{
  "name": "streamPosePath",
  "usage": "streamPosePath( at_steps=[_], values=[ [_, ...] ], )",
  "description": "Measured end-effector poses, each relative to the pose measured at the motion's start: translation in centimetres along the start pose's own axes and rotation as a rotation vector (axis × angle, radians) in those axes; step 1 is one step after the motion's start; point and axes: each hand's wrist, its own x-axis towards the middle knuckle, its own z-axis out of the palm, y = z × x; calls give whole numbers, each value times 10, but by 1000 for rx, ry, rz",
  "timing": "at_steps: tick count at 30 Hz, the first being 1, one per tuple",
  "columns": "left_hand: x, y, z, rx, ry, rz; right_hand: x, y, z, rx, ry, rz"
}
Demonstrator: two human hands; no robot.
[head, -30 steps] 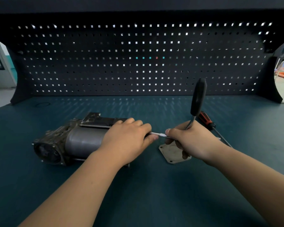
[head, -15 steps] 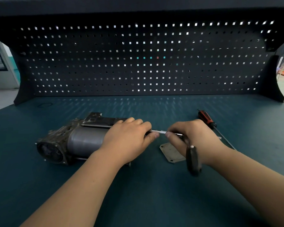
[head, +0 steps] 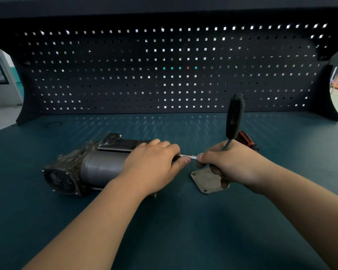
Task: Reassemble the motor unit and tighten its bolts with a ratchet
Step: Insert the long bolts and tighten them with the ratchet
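- motor: lies on its side on the bench, left of centre, long axis running left to right; its round, grimy end cap faces left and a flat dark block sits along its far upper side
- left hand: laid over the right end of the motor, fingers curled down round that end and holding it; the thumb tip lies just beside a thin bright shaft
- shaft: runs level from the motor's right end to the right hand; where it meets the motor is hidden under the left fingers
- right hand: closed in a fist round the head end of the ratchet, forefinger and thumb at the shaft's right end
- ratchet: its dark handle stands nearly upright above the fist, blurred
- cover plate: flat on the bench with corner holes, partly under the right hand, apart from the motor
- screwdriver: orange and black handle on the bench just behind the right hand
- pegboard: dark, closes the far side of the bench
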Motion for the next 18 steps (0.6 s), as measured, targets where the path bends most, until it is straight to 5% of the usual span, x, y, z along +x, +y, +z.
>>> streamPosePath(
  at_steps=[7, 13, 18],
  values=[
    [2, 2, 0, 35, -22, -1, 6, 17, 3, -346, 201, -229],
    [2, 2, 2, 25, 7, -10, -1, 20, -8, -996, 322, -860],
    [1, 2, 2, 19, -3, -26, 1, 23, -3, -743, 271, -692]
  ],
)
